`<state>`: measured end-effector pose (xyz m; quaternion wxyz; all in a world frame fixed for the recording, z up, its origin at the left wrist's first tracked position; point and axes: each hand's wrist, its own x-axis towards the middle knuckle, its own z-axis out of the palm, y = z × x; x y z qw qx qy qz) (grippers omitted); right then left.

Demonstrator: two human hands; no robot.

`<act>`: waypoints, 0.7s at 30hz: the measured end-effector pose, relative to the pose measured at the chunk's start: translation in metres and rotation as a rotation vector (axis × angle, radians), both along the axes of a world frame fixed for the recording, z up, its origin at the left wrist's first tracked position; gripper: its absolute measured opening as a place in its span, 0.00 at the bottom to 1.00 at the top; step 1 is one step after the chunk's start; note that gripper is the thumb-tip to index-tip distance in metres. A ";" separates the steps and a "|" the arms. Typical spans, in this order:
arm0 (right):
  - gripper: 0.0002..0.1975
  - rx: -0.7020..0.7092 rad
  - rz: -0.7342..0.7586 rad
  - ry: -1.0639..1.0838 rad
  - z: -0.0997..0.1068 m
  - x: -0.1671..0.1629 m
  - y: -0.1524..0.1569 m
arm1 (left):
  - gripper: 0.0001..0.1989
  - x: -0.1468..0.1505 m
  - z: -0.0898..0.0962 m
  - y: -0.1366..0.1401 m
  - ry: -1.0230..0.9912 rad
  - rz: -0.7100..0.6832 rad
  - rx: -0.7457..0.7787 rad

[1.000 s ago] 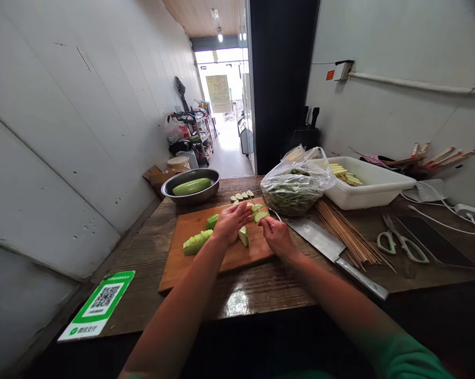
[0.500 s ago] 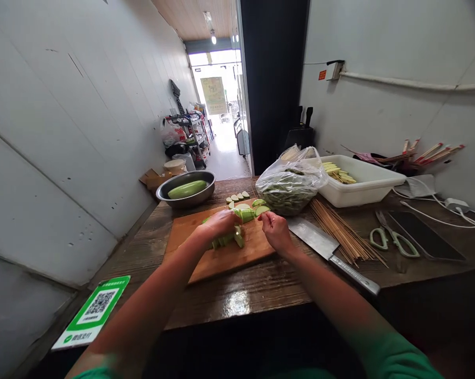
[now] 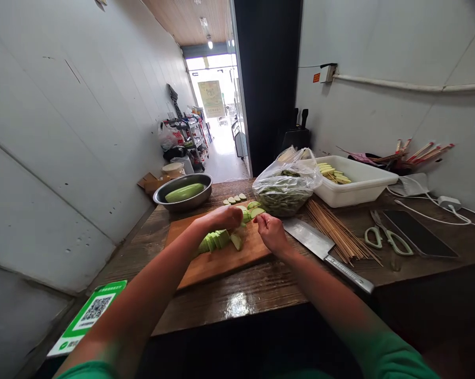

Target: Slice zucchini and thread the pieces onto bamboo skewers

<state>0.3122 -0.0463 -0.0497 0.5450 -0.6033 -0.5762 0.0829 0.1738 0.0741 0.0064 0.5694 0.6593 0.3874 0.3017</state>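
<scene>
My left hand [image 3: 228, 217] is closed over the wooden cutting board [image 3: 221, 268], its fingertips beside pale green squash slices. What it grips, if anything, is hidden. To its right my right hand [image 3: 271, 231] is pinched shut at the board's right edge; I cannot make out what lies between the fingers. A row of cut squash slices [image 3: 217, 240] leans together below my left hand, with one slice [image 3: 236, 241] tipped apart. Rounder slices [image 3: 256, 212] lie just beyond my right fingertips. Several small slices [image 3: 237, 199] line the board's far edge.
A cleaver [image 3: 312, 239] and a bundle of wooden skewers [image 3: 340, 231] lie to the right, then scissors [image 3: 387, 237] and a phone [image 3: 421, 233]. Behind stand a plastic bag of greens [image 3: 286, 189], a white tub [image 3: 359, 192] and a metal bowl [image 3: 201, 196] holding a whole squash [image 3: 184, 192].
My left hand has lifted off the row of slices and moved slightly right, so more of the row shows. My right hand stays pinched in nearly the same place. The view has shifted a little.
</scene>
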 end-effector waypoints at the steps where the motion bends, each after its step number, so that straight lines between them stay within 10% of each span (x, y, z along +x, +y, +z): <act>1: 0.16 0.007 0.002 -0.005 0.000 -0.001 -0.001 | 0.10 -0.003 0.000 0.000 -0.002 -0.024 -0.005; 10: 0.14 0.003 0.152 -0.121 -0.006 -0.017 -0.006 | 0.07 -0.025 -0.019 -0.001 -0.641 0.201 -0.314; 21: 0.12 -0.096 0.230 -0.237 -0.011 -0.023 -0.009 | 0.04 -0.021 -0.023 -0.004 -0.728 0.354 -0.517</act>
